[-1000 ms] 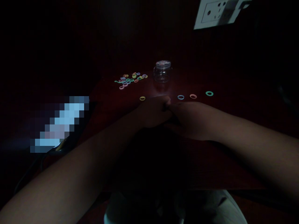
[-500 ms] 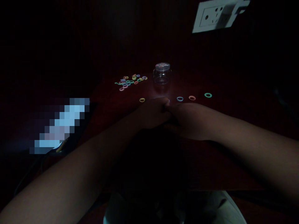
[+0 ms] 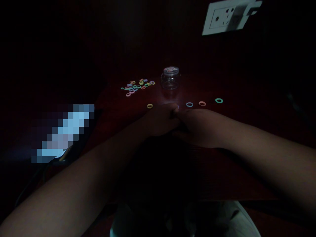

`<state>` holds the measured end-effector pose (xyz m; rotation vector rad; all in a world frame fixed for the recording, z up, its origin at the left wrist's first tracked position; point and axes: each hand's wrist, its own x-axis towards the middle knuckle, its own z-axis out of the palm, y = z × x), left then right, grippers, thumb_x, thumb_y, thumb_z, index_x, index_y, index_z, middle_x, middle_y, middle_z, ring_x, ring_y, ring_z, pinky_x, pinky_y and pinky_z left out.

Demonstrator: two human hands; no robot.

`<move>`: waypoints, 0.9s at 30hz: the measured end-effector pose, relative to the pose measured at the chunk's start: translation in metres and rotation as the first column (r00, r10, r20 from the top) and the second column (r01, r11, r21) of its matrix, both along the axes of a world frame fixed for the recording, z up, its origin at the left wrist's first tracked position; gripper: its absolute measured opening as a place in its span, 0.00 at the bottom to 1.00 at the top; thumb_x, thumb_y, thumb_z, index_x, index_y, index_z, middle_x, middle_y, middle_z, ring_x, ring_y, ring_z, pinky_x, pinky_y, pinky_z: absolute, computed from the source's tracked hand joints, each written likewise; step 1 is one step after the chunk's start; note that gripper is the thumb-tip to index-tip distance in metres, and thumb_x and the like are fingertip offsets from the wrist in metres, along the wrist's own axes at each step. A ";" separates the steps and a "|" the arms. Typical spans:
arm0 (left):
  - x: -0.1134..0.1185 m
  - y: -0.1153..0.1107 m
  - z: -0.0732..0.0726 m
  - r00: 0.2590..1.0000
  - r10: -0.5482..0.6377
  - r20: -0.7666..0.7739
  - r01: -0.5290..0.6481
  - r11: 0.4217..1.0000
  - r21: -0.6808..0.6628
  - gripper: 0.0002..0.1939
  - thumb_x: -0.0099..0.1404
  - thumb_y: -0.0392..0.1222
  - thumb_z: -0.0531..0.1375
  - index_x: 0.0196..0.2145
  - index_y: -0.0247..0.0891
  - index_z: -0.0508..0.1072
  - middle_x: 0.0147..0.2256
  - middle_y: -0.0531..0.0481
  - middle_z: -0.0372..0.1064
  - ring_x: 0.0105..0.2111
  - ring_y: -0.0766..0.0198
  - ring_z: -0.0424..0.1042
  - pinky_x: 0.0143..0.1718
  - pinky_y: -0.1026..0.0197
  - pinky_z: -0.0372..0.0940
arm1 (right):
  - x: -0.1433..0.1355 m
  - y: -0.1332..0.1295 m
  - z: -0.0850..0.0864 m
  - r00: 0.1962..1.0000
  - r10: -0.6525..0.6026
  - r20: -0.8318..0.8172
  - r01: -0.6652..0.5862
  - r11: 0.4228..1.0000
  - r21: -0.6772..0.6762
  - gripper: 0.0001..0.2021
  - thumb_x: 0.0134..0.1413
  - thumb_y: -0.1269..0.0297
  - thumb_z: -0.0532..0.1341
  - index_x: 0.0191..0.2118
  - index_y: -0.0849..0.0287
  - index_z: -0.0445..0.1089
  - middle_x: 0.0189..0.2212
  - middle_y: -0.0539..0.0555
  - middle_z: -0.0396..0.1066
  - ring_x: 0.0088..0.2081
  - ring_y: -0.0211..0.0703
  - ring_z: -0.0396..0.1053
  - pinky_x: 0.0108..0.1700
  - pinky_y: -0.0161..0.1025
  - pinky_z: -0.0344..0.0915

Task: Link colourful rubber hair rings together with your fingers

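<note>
Over the near middle of the dark red table, my left hand (image 3: pixel 161 118) and my right hand (image 3: pixel 198 126) meet, fingers curled in and pressed together. Shadow and the backs of the hands hide most of the fingers and whatever is between them. A small purplish bit shows at the left fingertips; I cannot tell whether it is held. Just beyond the hands lie small elastic bands: a yellow band (image 3: pixel 149 106) to the left, then a blue band (image 3: pixel 189 104), a pink band (image 3: pixel 202 103) and a green band (image 3: pixel 219 100) to the right.
A clear lidded jar (image 3: pixel 170 79) stands behind the hands. Left of it lies a loose pile of colourful bands (image 3: pixel 134 87). A lit, pixelated screen (image 3: pixel 66 131) is at the left. A socket panel (image 3: pixel 224 18) is on the wall. The room is very dark.
Both hands stay together in nearly the same pose. The view has shifted very slightly; the bands and jar lie as before.
</note>
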<state>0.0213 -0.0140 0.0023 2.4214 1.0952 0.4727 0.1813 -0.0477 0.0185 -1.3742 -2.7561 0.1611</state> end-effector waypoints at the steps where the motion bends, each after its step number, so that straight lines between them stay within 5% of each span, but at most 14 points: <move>1: 0.000 0.000 0.000 1.000 0.005 -0.001 -0.005 1.000 0.000 0.07 0.57 0.42 0.53 0.30 0.36 0.65 0.30 0.52 0.65 0.29 0.66 0.62 0.31 0.62 0.59 | 0.000 0.000 0.000 1.000 0.000 0.001 0.000 1.000 -0.001 0.22 0.51 0.55 0.54 0.49 0.61 0.63 0.38 0.58 0.72 0.37 0.48 0.70 0.34 0.39 0.64; 27: 0.001 0.000 0.001 1.000 0.011 0.003 -0.011 1.000 -0.004 0.06 0.56 0.41 0.53 0.30 0.36 0.65 0.29 0.51 0.65 0.30 0.66 0.62 0.32 0.62 0.59 | -0.001 -0.001 0.001 0.999 -0.027 0.036 0.027 1.000 0.007 0.24 0.50 0.54 0.54 0.51 0.61 0.62 0.39 0.59 0.72 0.37 0.49 0.70 0.36 0.40 0.63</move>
